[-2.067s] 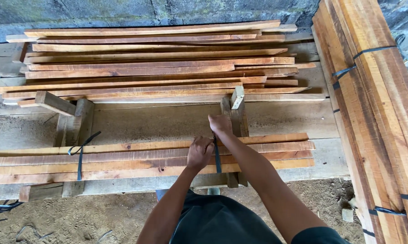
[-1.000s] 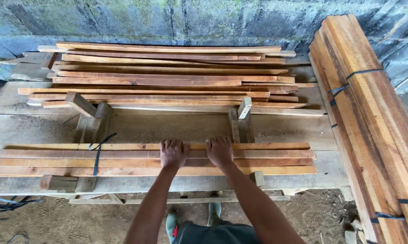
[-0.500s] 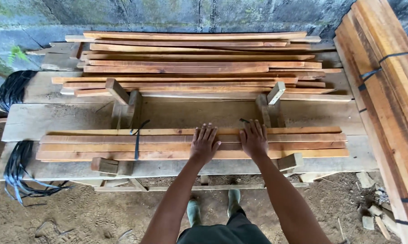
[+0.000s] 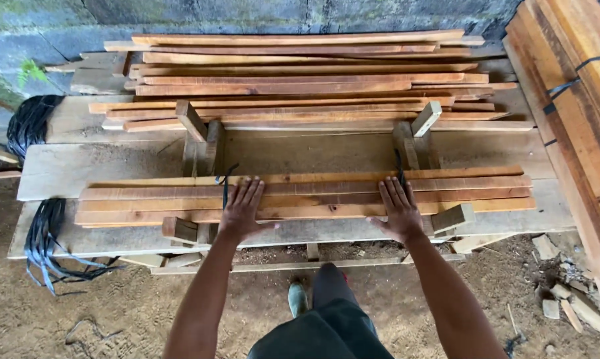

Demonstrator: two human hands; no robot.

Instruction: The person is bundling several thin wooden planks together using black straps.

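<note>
A bundle of several long wooden slats [image 4: 326, 196] lies across the near part of a plank workbench [image 4: 114, 166]. A dark strap [image 4: 224, 189] crosses the bundle on the left, and another strap [image 4: 400, 169] rises at its right. My left hand [image 4: 242, 209] rests flat on the bundle, fingers spread, just right of the left strap. My right hand [image 4: 400, 211] lies flat on the bundle below the right strap, fingers spread. Neither hand grips anything.
A loose pile of slats [image 4: 293, 80] fills the bench's far side. Two upright wooden jigs [image 4: 200, 143] [image 4: 416, 136] stand behind the bundle. Strapped lumber stacks [image 4: 579, 113] lean at the right. Black strap coils [image 4: 44, 246] hang at the left. Dirt floor with rubble below.
My hands let go of the right strap, lay flat on the bundle, then spread apart: left hand toward the left strap, right hand toward the right one. The view pulled back.
</note>
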